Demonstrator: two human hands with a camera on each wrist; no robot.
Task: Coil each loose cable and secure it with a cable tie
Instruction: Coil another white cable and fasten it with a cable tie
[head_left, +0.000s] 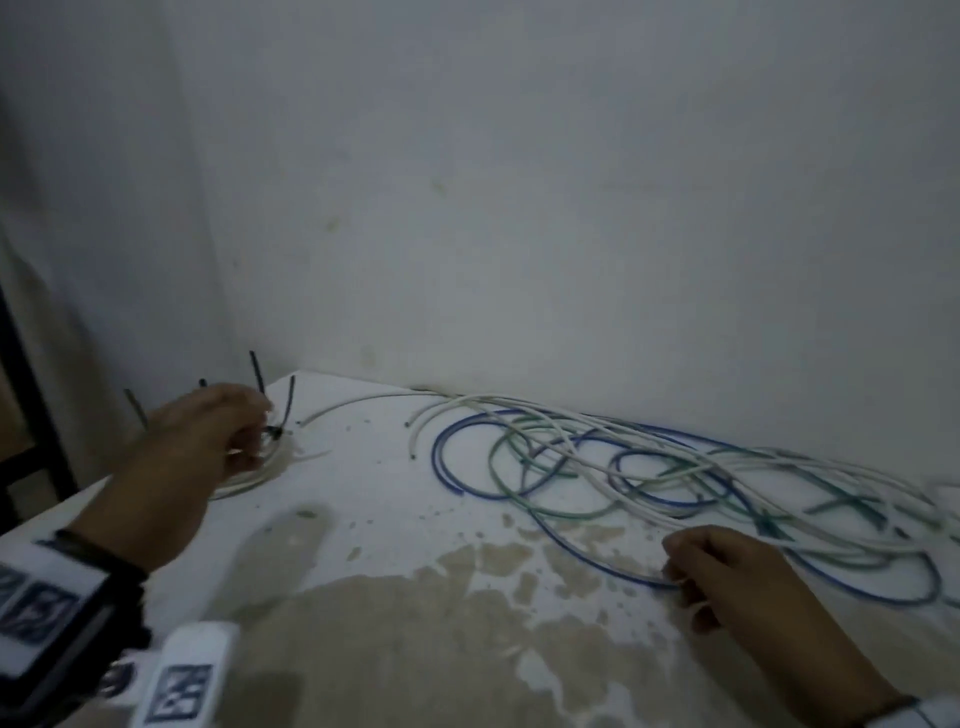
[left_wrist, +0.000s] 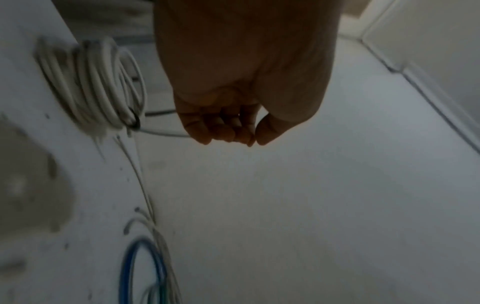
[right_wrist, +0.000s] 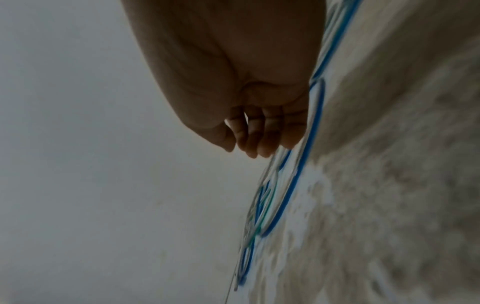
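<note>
A coiled white cable (head_left: 244, 478) (left_wrist: 98, 88) bound by black cable ties (head_left: 275, 428) (left_wrist: 134, 121) lies at the table's far left corner, tie tails sticking up. My left hand (head_left: 208, 431) (left_wrist: 233, 131) hovers over it with fingers loosely curled; the left wrist view shows nothing in them. Loose blue (head_left: 467, 483), green (head_left: 519, 467) and white (head_left: 571, 452) cables sprawl tangled along the wall. My right hand (head_left: 711, 571) (right_wrist: 254, 139) sits at the near loop of the blue cable (right_wrist: 303, 158), fingers loosely curled beside it, nothing held between them.
The white table (head_left: 395, 467) is stained brown near its front (head_left: 415, 649). A wall (head_left: 571, 208) closes the back and left sides. The table's left edge drops off behind the coil. The wrist camera mount (head_left: 62, 623) shows at lower left.
</note>
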